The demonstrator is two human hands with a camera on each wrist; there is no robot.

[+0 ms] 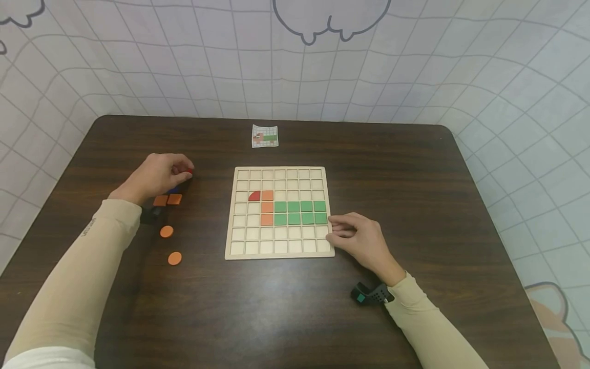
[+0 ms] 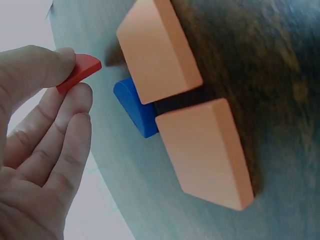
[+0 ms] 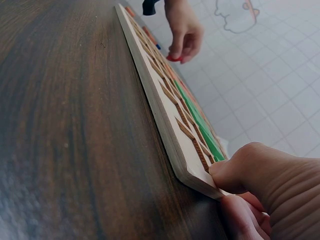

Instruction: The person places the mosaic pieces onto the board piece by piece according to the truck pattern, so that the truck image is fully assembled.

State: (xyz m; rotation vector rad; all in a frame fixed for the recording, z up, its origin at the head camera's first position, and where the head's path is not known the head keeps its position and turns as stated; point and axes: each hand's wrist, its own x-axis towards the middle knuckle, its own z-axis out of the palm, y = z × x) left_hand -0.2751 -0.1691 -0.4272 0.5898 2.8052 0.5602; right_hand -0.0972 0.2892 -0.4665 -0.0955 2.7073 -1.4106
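Note:
In the left wrist view, a small red piece with one curved edge is pinched between the thumb and fingers of my left hand, raised over the table's left side. Just beside that hand are two orange square tiles and a blue piece with a curved edge. My right hand grips the right edge of the pale wooden grid board, its thumb on the rim. On the board lie green square tiles, a column of orange squares and a red quarter-round piece.
Two orange discs lie on the dark wooden table left of the board. Behind the board is a small picture card showing a coloured grid pattern. A white gridded curtain surrounds the table's back and sides.

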